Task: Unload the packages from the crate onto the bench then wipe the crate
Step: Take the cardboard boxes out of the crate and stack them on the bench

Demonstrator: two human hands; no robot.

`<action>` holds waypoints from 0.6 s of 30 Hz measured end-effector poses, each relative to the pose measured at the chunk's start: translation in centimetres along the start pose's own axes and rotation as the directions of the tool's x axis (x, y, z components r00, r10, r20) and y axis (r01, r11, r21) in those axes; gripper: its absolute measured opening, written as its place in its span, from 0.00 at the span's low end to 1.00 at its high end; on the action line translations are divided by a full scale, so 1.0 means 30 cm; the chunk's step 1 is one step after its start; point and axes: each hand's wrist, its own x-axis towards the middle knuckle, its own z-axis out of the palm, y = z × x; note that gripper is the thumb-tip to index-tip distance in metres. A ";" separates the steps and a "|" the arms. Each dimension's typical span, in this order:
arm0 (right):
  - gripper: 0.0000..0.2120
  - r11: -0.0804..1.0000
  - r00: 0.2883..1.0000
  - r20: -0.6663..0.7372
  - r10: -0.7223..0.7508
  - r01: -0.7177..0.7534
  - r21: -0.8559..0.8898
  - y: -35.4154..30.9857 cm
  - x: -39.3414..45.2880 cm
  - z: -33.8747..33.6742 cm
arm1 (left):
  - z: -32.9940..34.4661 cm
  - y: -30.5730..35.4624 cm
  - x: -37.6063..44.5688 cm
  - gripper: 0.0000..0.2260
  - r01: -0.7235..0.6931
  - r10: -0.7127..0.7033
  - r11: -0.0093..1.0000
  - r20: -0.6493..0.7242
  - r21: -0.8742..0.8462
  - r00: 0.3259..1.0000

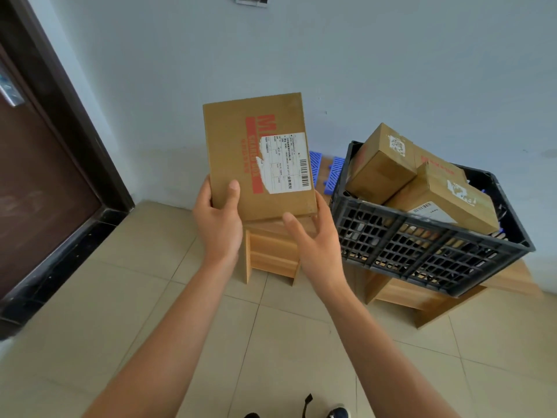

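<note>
Your left hand (217, 218) grips the flat cardboard package (258, 156) (red print, torn label) above the wooden bench (272, 251); your right hand (313, 241) supports its lower corner, fingers relaxed. Two boxes (422, 176) sit in the black crate (428, 245).

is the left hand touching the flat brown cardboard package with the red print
Touching. The head view shows the left hand gripping the flat brown cardboard package at its lower left corner, thumb pressed on its front face.
</note>
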 end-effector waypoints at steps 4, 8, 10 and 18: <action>0.31 0.989 0.990 -0.132 0.039 -0.020 0.143 0.012 0.049 0.027 | 0.034 -0.025 -0.032 0.13 0.026 -0.026 1.000 -0.025 -0.009 0.999; 0.21 0.963 0.978 -0.189 0.085 -0.032 0.267 0.043 0.131 -0.007 | 0.056 -0.070 -0.027 0.28 0.140 -0.140 0.990 0.003 0.024 0.990; 0.19 0.949 0.977 -0.186 0.103 -0.041 0.312 0.065 0.179 -0.033 | 0.061 -0.093 -0.013 0.35 0.174 -0.178 0.982 0.050 0.075 0.983; 0.19 0.944 0.987 -0.094 0.127 -0.091 0.317 0.129 0.385 -0.126 | 0.059 -0.069 0.137 0.42 0.122 -0.134 0.956 0.025 0.266 0.991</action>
